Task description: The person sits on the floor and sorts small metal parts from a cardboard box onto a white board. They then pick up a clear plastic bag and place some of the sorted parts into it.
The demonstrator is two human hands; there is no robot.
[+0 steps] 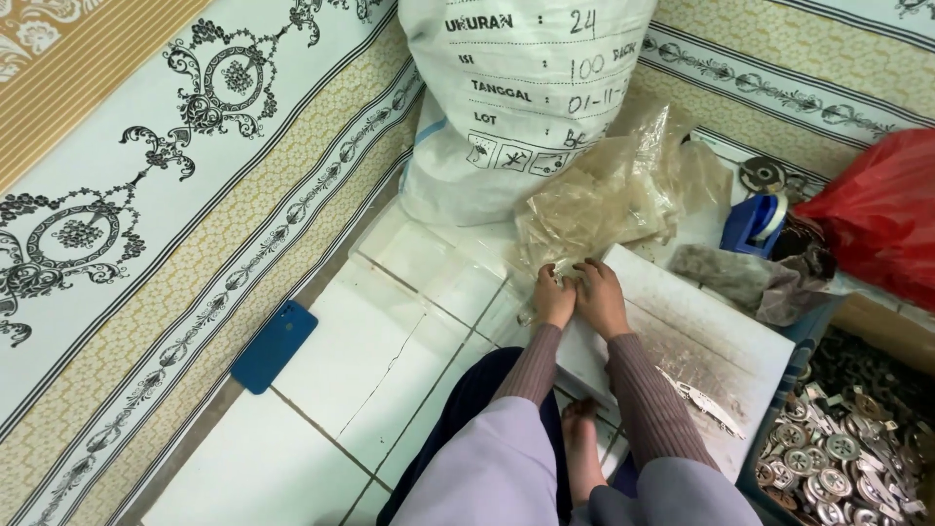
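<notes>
The white board (701, 331) lies on the tiled floor (321, 390), its near-left edge facing open tiles. Both hands rest at its far-left corner, side by side. The left hand (553, 297) and right hand (601, 297) curl their fingers onto a small clear bag (570, 280), apparently pinching it; the grip is blurred. A heap of clear bags (614, 190) lies just beyond.

A heap of small clear plastic bags (609, 200), crinkled and faintly yellowish, lies at the far edge of the white board (721, 336), spilling off it onto the tiled floor and leaning against the large white sack behind. One bag from the heap's near end (568, 282) sits at the board's far left corner, pinched between both hands.
</notes>
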